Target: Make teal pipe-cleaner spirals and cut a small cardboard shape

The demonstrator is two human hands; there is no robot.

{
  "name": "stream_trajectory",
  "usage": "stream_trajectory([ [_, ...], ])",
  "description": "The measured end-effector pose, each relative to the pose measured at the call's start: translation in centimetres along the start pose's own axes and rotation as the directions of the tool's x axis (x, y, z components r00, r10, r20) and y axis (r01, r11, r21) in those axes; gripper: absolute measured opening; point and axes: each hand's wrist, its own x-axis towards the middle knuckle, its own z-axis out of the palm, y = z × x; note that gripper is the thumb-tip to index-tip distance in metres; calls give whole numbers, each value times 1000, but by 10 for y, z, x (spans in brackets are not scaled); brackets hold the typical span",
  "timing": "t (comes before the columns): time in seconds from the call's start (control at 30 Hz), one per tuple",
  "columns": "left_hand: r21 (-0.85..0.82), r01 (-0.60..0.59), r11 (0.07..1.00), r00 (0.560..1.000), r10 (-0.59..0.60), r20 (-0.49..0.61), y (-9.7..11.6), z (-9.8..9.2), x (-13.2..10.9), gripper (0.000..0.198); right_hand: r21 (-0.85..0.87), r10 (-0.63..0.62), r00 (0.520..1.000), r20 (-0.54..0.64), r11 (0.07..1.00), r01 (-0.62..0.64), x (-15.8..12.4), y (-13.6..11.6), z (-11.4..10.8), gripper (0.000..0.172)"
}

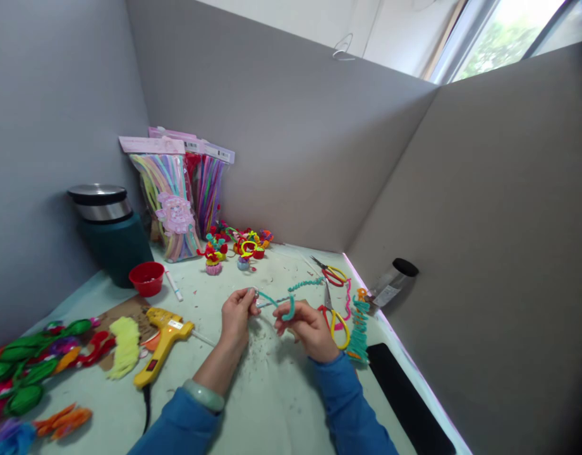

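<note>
Both hands are raised over the middle of the table with a teal pipe cleaner (291, 308) between them. My left hand (237, 316) pinches one end of it between thumb and fingertips. My right hand (307, 325) has its fingers closed around the other part, which curls up in a hook above the fingers. Just behind the hands, a twisted teal strand (306, 284) lies on the table. Close to my right hand are scissors with red and yellow handles (339, 328), and a second pair of scissors (335, 274) lies farther back.
A yellow glue gun (165, 341) lies left, near a red cup (147, 279) and a dark teal tumbler (111, 234). Bagged pipe cleaners (170, 199) stand behind. Small colourful figures (243, 246) sit at the back. On the right are a teal fringed piece (358, 332) and a black strip (407, 398).
</note>
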Motion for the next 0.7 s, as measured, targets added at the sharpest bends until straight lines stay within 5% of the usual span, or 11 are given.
stream_trajectory([
  [0.2,6,-1,1000,1000,1,19,-2,1,0,31,194,-87,974,-208,972,128,2,-15,-9,10],
  [0.5,-16,45,999,999,-44,21,-1,-1,1,30,206,-146,889,-434,944,256,4,-16,-25,12],
  [0.7,41,28,999,992,-33,122,-2,-1,-1,32,177,-151,832,-534,942,284,5,-22,-36,20],
])
